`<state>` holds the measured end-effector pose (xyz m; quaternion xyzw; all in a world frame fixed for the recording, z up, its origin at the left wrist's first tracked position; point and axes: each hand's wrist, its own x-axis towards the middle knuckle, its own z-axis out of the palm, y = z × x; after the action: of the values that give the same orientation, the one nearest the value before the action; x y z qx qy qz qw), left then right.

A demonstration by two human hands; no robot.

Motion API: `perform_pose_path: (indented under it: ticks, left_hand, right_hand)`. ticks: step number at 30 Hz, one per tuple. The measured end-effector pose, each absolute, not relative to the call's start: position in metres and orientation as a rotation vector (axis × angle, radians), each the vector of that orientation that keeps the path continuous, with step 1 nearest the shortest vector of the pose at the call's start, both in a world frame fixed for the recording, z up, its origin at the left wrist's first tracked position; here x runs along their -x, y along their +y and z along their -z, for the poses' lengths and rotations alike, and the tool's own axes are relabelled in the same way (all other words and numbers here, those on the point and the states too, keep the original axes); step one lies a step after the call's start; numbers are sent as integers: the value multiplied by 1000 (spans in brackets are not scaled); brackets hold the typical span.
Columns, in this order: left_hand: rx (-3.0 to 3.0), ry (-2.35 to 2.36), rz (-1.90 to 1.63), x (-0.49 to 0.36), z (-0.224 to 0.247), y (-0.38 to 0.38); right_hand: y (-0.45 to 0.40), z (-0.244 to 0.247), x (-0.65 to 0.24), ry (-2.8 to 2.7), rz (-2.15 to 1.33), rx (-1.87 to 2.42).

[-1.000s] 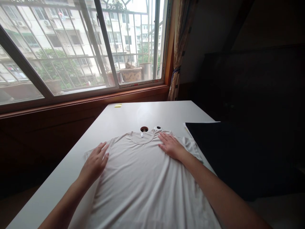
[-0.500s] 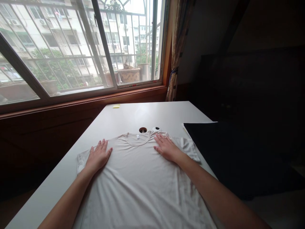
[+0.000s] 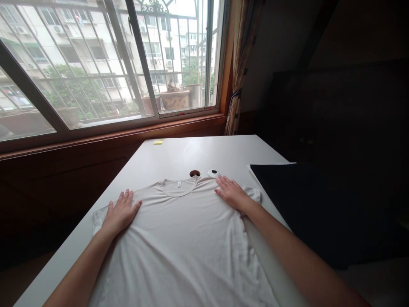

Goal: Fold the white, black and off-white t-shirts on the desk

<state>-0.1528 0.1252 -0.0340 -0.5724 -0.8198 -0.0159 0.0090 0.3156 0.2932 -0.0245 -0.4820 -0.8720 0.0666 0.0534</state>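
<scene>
A pale T-shirt (image 3: 179, 230) lies spread on the white table (image 3: 223, 151), its collar and small label at the far end and soft creases running through its lower body. My left hand (image 3: 122, 213) rests flat on the left shoulder area near the sleeve, fingers stretched out. On the other shoulder, my right hand (image 3: 231, 192) lies flat with its fingers extended, partly covering the cloth by the right sleeve. Neither hand grips the fabric. The shirt's bottom hem is outside the view.
Beyond the collar are a round hole (image 3: 194, 173) in the tabletop and a white ring-shaped cover (image 3: 213, 173). A yellow sticky note (image 3: 158, 142) is at the far left edge. Dark cloth (image 3: 306, 200) lies along the right side. A barred window (image 3: 108, 64) and tied curtain (image 3: 235, 98) stand behind.
The shirt has shifted left on the table. My left hand has moved left with it; my right hand has slid slightly right. The right sleeve shows less.
</scene>
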Motion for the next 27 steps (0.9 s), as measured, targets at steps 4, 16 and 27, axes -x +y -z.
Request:
perform_pose_path:
  ticks: [4,16,27]
  left_hand:
    - [1705,-2548,30,145,26,130]
    - [2061,-2324,98,29,15,196]
    - [2044,-2391,198,39,25,204]
  right_hand:
    - [292,18,-320,-2647,-159,1505]
    - [279,13,-229,-2726,-314,1284]
    - [295,21,-234,-2723,-307,1289]
